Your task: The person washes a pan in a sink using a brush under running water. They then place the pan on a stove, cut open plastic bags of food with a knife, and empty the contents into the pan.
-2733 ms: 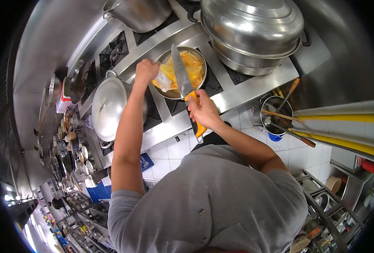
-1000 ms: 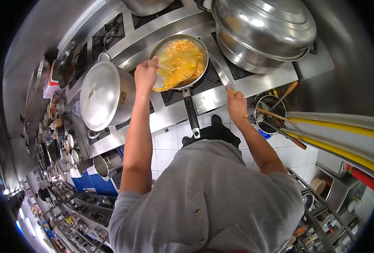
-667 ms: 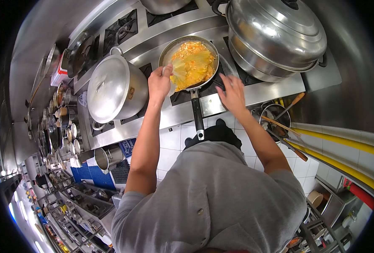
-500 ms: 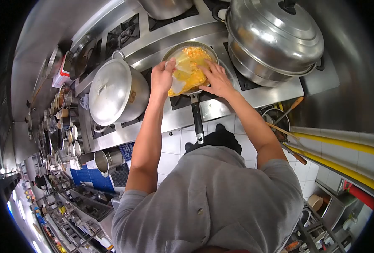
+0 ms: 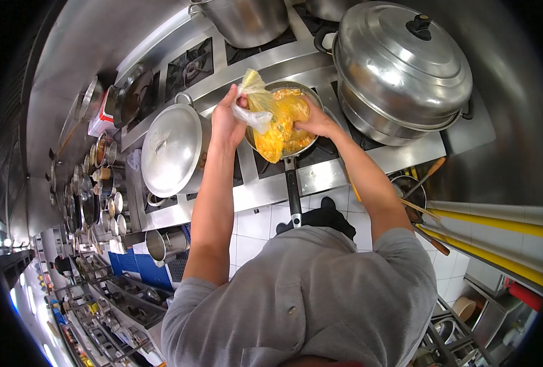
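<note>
A clear plastic bag point(image 5: 273, 125) with yellow-orange food in it is held over a frying pan point(image 5: 293, 160). My left hand point(image 5: 230, 117) grips the bag's gathered top on the left, fingers closed around it. On the bag's right side, my right hand point(image 5: 315, 119) is closed on its filled part. Orange and pale food pieces point(image 5: 296, 142) lie in the pan under and beside the bag. The pan's black handle point(image 5: 293, 189) points toward my body, with neither hand on it.
A large lidded steamer pot point(image 5: 403, 67) stands to the right, a lidded pot point(image 5: 172, 150) to the left, and a tall pot point(image 5: 247, 21) behind. A container point(image 5: 409, 189) with wooden-handled utensils is at the right, beyond the stove edge point(image 5: 400, 160).
The knife was in my right hand, then put down at the right of the pan. My right hand has since moved left onto the bag, which is now lifted and bunched up.
</note>
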`<state>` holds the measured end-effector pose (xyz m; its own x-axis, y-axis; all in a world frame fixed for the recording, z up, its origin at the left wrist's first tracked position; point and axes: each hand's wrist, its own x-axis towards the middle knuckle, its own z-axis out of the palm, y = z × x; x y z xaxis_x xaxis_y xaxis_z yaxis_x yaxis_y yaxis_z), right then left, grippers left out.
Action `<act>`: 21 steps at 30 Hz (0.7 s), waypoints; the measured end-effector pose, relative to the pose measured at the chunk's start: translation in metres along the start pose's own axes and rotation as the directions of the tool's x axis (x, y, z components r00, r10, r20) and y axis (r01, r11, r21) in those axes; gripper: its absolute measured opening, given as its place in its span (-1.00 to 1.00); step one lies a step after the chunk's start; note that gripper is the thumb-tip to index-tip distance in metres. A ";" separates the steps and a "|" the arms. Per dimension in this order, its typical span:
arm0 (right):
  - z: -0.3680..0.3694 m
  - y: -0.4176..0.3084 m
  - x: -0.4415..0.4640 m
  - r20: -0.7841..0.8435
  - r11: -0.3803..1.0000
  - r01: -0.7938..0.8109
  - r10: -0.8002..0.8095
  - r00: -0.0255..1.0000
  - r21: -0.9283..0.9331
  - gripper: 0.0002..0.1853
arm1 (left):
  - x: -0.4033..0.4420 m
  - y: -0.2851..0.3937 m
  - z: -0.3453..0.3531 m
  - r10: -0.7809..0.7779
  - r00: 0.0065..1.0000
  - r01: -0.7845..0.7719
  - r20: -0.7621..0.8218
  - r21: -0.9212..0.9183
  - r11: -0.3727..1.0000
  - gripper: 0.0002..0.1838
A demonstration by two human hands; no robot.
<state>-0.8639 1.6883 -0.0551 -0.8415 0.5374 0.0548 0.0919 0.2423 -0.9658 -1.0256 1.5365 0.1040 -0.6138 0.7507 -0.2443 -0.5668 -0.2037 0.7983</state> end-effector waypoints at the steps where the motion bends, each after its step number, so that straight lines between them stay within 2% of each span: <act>1: 0.001 0.003 0.008 -0.008 0.996 -0.037 0.036 0.999 -0.078 0.00 | 0.008 -0.004 -0.008 -0.003 1.000 0.003 -0.003 -0.005 1.000 -0.76; 3: 0.000 -0.008 0.019 -0.015 0.984 -0.077 0.076 0.997 -0.163 0.01 | 0.025 -0.013 -0.023 -0.002 1.000 0.001 -0.006 -0.140 0.990 -0.75; 5: -0.009 -0.038 0.027 0.116 0.896 -0.438 0.443 0.889 -0.073 0.11 | 0.045 -0.025 -0.041 -0.032 0.998 0.040 0.046 -0.196 0.980 -0.76; 6: -0.014 -0.043 0.030 0.214 0.860 -0.509 0.491 0.844 0.035 0.13 | 0.056 -0.035 -0.047 -0.035 0.999 0.026 -0.041 -0.185 0.982 -0.75; 7: -0.015 -0.045 0.034 0.214 0.859 -0.511 0.495 0.842 0.025 0.13 | 0.066 -0.045 -0.053 -0.036 0.991 0.013 -0.128 -0.175 0.984 -0.74; 9: -0.012 -0.046 0.041 0.183 0.760 -0.646 0.647 0.740 -0.076 0.10 | 0.072 -0.066 -0.055 -0.051 0.981 0.018 -0.186 -0.173 0.985 -0.72; 10: -0.009 -0.045 0.042 0.183 0.758 -0.647 0.650 0.737 -0.086 0.10 | 0.068 -0.075 -0.053 -0.065 0.979 0.037 -0.194 -0.144 0.989 -0.73; 11: -0.004 -0.040 0.043 0.048 0.752 -0.648 0.657 0.753 -0.122 0.08 | 0.069 -0.083 -0.057 -0.079 0.976 0.057 -0.202 -0.115 0.992 -0.73; 12: 0.000 -0.034 0.045 -0.087 0.743 -0.651 0.646 0.758 -0.157 0.06 | 0.069 -0.086 -0.068 -0.069 0.993 0.071 -0.098 0.011 0.997 -0.66; 13: 0.003 -0.026 0.042 -0.082 0.738 -0.654 0.650 0.755 -0.166 0.06 | 0.069 -0.094 -0.075 -0.072 0.992 0.073 -0.106 0.002 0.997 -0.66; 15: 0.011 -0.006 0.027 -0.301 0.816 -0.443 0.346 0.889 -0.372 -0.04 | 0.041 -0.100 -0.069 0.038 0.997 -0.020 -0.063 0.258 0.966 -0.63; 16: 0.016 0.004 0.016 -0.291 0.811 -0.448 0.355 0.888 -0.376 -0.04 | 0.045 -0.113 -0.086 0.058 0.998 -0.054 0.000 0.340 0.939 -0.50; 17: 0.023 0.001 -0.002 -0.354 0.837 -0.348 0.201 0.913 -0.423 -0.12 | 0.038 -0.116 -0.086 0.056 0.998 -0.050 -0.009 0.335 0.941 -0.50; 18: 0.030 -0.004 -0.019 -0.403 0.846 -0.246 0.041 0.914 -0.474 -0.20 | 0.025 -0.119 -0.083 0.165 0.986 -0.145 0.011 0.536 0.831 -0.46; 19: 0.035 -0.014 -0.031 -0.395 0.844 -0.245 0.044 0.918 -0.476 -0.20 | 0.017 -0.121 -0.081 0.262 0.963 -0.223 0.056 0.709 0.669 -0.42; 20: 0.040 -0.029 -0.042 -0.322 0.802 -0.332 0.185 0.928 -0.496 -0.28 | 0.016 -0.124 -0.089 0.322 0.934 -0.308 0.155 0.806 0.506 -0.28; 21: 0.046 -0.038 -0.050 -0.252 0.747 -0.411 0.325 0.911 -0.523 -0.36 | 0.008 -0.121 -0.085 0.320 0.935 -0.305 0.152 0.805 0.508 -0.28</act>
<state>-0.8496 1.6153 -0.0328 -0.6029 0.7723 -0.2002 0.6927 0.3822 -0.6116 -1.0086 1.5134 -0.0419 -0.6716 0.7326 0.1110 0.3418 0.1734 0.9236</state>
